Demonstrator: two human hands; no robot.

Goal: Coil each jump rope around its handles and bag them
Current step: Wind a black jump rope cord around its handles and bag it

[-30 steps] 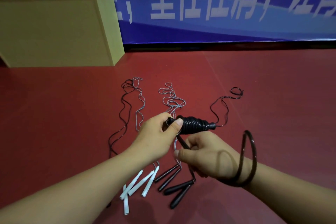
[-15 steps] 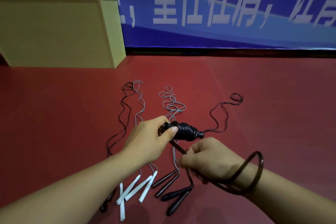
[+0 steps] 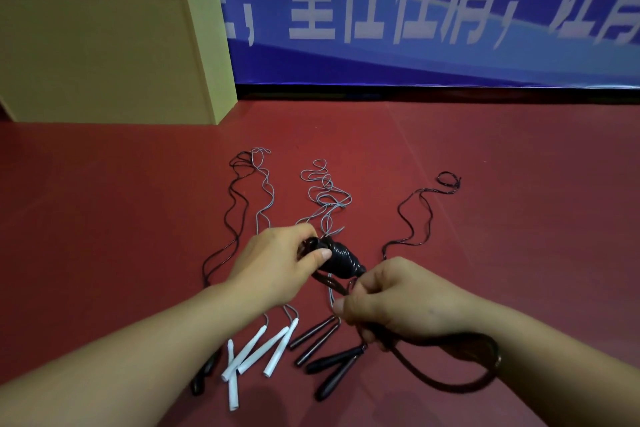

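Note:
My left hand [image 3: 277, 262] grips the end of a pair of black handles with black rope coiled around them [image 3: 341, 260]. My right hand [image 3: 391, 302] pinches the loose black rope [image 3: 460, 381], which loops out under my right wrist. More jump ropes lie on the red floor below my hands: white handles [image 3: 256, 352] with grey cords [image 3: 325, 191], slim dark handles [image 3: 313, 336], and thicker black handles [image 3: 334, 369] with a thin black cord [image 3: 415, 215]. Another black handle [image 3: 202, 376] peeks out beside my left forearm. No bag is in view.
A tan wooden box [image 3: 104, 55] stands at the back left. A blue banner with white characters [image 3: 415, 10] covers the wall behind. The red floor [image 3: 519, 201] spreads open to the right.
The coiled handle bundle has tilted and dropped lower. My right hand has come up close under its tip, and the loose rope loop has swung down from beside my wrist to below it.

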